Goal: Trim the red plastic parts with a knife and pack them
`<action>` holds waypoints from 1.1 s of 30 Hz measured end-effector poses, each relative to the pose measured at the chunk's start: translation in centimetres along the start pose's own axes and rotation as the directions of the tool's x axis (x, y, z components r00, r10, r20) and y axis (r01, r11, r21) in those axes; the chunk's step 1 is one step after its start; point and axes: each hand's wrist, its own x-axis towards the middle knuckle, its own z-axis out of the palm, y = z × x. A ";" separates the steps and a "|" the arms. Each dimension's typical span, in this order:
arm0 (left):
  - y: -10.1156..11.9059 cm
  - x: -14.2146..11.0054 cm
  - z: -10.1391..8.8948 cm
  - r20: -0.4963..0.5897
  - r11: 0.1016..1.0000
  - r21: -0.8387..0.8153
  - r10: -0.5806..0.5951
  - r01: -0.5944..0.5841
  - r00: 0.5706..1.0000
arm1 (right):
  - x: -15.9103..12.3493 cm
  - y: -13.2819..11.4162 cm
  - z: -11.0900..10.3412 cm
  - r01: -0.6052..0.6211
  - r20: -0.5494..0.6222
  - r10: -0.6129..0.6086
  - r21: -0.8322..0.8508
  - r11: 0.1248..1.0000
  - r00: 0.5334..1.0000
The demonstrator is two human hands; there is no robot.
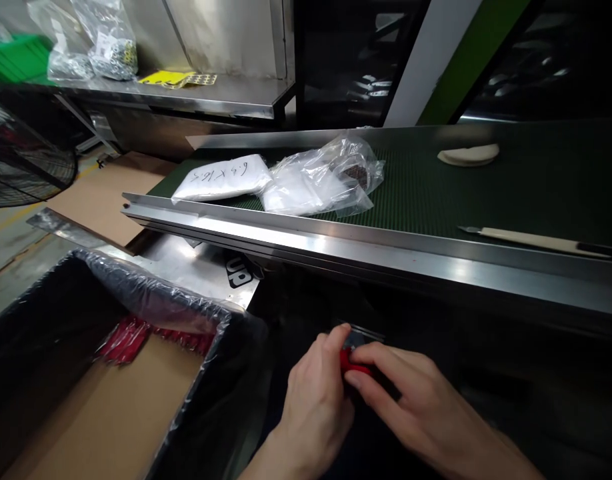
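Below the conveyor's near rail, my left hand (313,397) and my right hand (411,393) meet around a small red object (355,365). The left fingers curl round its left side, while the right thumb and forefinger pinch it from the right. Most of it is covered by fingers, so its kind does not show. Just beyond it, a bit of clear plastic (366,332) catches the light; whether it is joined to the red object I cannot tell.
A green conveyor belt (411,207) carries a white packet (223,177), clear plastic bags (321,180), a cream curved piece (469,155) and a craft knife (531,238). At left, a black-lined bin (221,327) holds red packets (123,340) beside cardboard. A fan (26,147) stands behind.
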 end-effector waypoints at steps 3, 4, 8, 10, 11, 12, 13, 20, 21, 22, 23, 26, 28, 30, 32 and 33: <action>-0.3 0.1 -0.1 -0.001 0.998 0.064 0.003 -0.003 1.000 | -0.5 -0.2 -0.4 0.085 -0.199 -0.098 -0.073 0.994 0.975; -0.4 0.4 -0.3 -0.016 0.998 0.061 -0.023 0.024 1.000 | -0.7 -0.1 -0.7 0.067 -0.271 -0.090 -0.093 0.993 0.959; -0.6 2.1 -1.6 -0.044 0.978 -0.075 -0.198 0.195 0.979 | -2.0 0.2 -2.1 -0.019 -0.456 -0.082 -0.213 0.977 0.886; -0.5 3.2 -2.1 -0.031 0.947 -0.179 -0.276 0.267 0.961 | -2.6 0.2 -2.6 -0.005 -0.492 -0.151 -0.301 0.954 0.858; -0.4 3.6 -2.2 -0.028 0.928 -0.229 -0.307 0.293 0.951 | -2.9 0.1 -2.8 0.017 -0.487 -0.198 -0.351 0.936 0.850; -0.3 4.0 -2.3 -0.027 0.909 -0.276 -0.333 0.314 0.942 | -3.1 0.1 -2.9 0.046 -0.468 -0.251 -0.407 0.912 0.847; -0.1 4.4 -2.3 -0.028 0.888 -0.319 -0.358 0.331 0.933 | -3.3 0.1 -3.0 0.089 -0.427 -0.310 -0.463 0.882 0.849; 1.3 4.6 -1.9 0.022 0.796 -0.474 -0.416 0.375 0.909 | -3.3 1.2 -2.0 0.286 -0.183 -0.504 -0.641 0.712 0.844; 1.3 4.5 -1.9 0.024 0.798 -0.478 -0.406 0.367 0.914 | -3.2 1.4 -1.8 0.299 -0.164 -0.514 -0.651 0.697 0.842; 1.3 4.4 -1.9 0.022 0.804 -0.477 -0.393 0.356 0.919 | -3.1 1.5 -1.8 0.325 -0.122 -0.522 -0.657 0.680 0.844; 1.2 4.4 -1.9 0.016 0.812 -0.474 -0.379 0.340 0.925 | -3.0 1.6 -1.9 0.362 -0.070 -0.534 -0.660 0.658 0.843; 0.6 4.2 -2.1 -0.012 0.853 -0.438 -0.319 0.282 0.948 | -2.7 2.0 -2.5 0.481 0.107 -0.558 -0.655 0.584 0.823; 0.2 4.0 -2.2 -0.017 0.891 -0.392 -0.255 0.228 0.967 | -2.5 2.3 -2.9 0.519 0.169 -0.566 -0.660 0.543 0.807; -0.1 3.7 -2.3 -0.017 0.929 -0.337 -0.168 0.153 0.986 | -2.3 2.7 -2.9 0.527 0.174 -0.573 -0.659 0.537 0.801; -0.3 3.3 -2.2 -0.032 0.954 -0.293 -0.084 0.071 0.996 | -2.3 3.0 -2.4 0.501 0.101 -0.574 -0.623 0.600 0.813; -0.4 3.0 -2.1 -0.049 0.960 -0.276 -0.052 0.036 0.997 | -2.3 3.1 -1.9 0.463 0.023 -0.561 -0.593 0.659 0.828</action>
